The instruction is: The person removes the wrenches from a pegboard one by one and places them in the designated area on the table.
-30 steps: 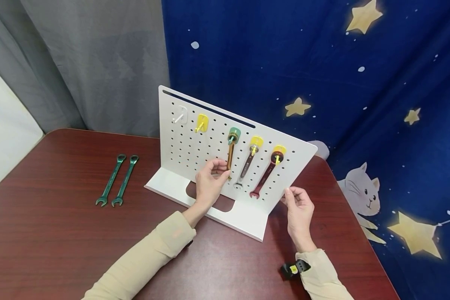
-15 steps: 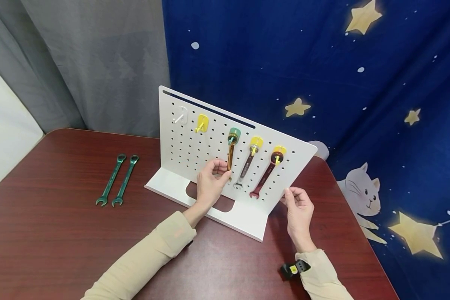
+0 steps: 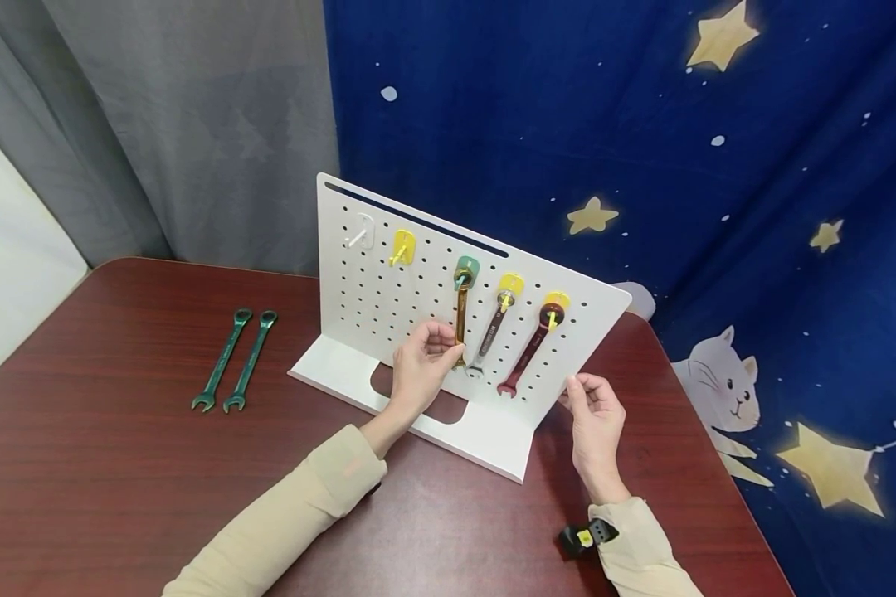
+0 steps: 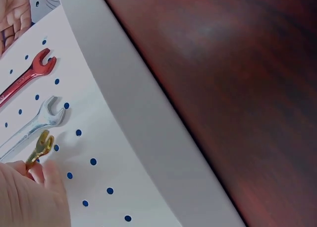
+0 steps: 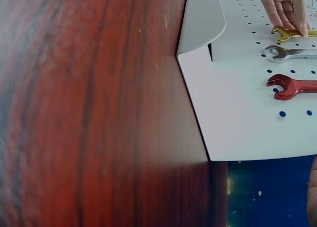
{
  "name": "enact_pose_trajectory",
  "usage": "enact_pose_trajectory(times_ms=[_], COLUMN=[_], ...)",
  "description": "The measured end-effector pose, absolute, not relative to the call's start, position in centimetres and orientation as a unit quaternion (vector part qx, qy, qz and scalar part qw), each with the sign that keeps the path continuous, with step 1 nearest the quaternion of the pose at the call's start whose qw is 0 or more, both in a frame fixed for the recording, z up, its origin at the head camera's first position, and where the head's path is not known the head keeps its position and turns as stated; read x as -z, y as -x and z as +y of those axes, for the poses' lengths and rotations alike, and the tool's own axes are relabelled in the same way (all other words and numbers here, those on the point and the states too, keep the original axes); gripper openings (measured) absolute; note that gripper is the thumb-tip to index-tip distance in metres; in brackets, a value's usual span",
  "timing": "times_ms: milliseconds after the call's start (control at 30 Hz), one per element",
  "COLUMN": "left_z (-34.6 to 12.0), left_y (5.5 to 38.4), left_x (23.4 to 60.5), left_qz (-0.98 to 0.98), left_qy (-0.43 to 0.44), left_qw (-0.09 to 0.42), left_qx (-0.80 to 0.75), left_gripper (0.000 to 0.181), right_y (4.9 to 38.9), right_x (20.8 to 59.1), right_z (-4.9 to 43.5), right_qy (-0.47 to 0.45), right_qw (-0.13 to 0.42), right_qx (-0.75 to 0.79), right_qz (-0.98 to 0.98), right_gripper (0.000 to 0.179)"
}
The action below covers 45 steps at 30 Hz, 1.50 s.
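Observation:
A gold wrench [image 3: 460, 313] hangs by its ring end from a green hook [image 3: 468, 263] on the white pegboard [image 3: 500, 420]. My left hand [image 3: 420, 369] pinches its shank near the lower, open-jawed end, which shows past the fingertips in the left wrist view. Beside it hang a silver wrench [image 3: 490, 333] and a dark red wrench [image 3: 526, 358], each on a yellow hook. At the board's right edge, my right hand [image 3: 596, 421] grips the edge between thumb and fingers; the fingers behind it are partly hidden.
Two green wrenches [image 3: 221, 361] lie side by side on the dark red table [image 3: 104, 464], left of the board. A white hook [image 3: 360, 231] and another yellow hook [image 3: 402, 247] on the board's left hold nothing. Curtains [image 3: 485, 108] hang behind the table.
The gold wrench's lower end has shifted slightly right with my left hand, and more of that end shows below the fingers. My right hand stays at the board's edge.

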<state>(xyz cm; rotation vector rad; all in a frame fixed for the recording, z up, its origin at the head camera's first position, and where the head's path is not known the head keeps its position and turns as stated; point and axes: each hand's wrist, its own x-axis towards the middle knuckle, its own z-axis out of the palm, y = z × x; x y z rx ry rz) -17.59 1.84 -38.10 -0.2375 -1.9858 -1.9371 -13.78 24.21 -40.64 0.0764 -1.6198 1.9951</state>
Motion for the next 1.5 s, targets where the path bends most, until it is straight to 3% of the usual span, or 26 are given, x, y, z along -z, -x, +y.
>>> enact_pose_trajectory(times_ms=[200, 467, 1000, 1500], left_z=[1.2, 0.3, -1.2, -2.4], left_y=[16.1, 17.0, 15.7, 14.7], left_x=[36.2, 38.5, 38.2, 37.9], left_qz=[-0.708, -0.692, -0.67, -0.666], left_qy=[0.11, 0.138, 0.161, 0.172], left_qw=[0.144, 0.091, 0.024, -0.002], left_qx=[0.683, 0.703, 0.725, 0.726], left_gripper=[0.02, 0.029, 0.035, 0.034], right_y=[13.8, 13.9, 13.8, 13.8], right_x=[40.7, 40.8, 40.7, 40.7], right_z=[24.2, 24.2, 24.2, 24.2], right_qy=[-0.027, -0.023, -0.03, -0.026], right_qw=[0.281, 0.281, 0.282, 0.284], right_qx=[-0.746, -0.746, -0.747, -0.746], right_qz=[-0.603, -0.604, -0.601, -0.602], right_gripper=[0.009, 0.009, 0.009, 0.012])
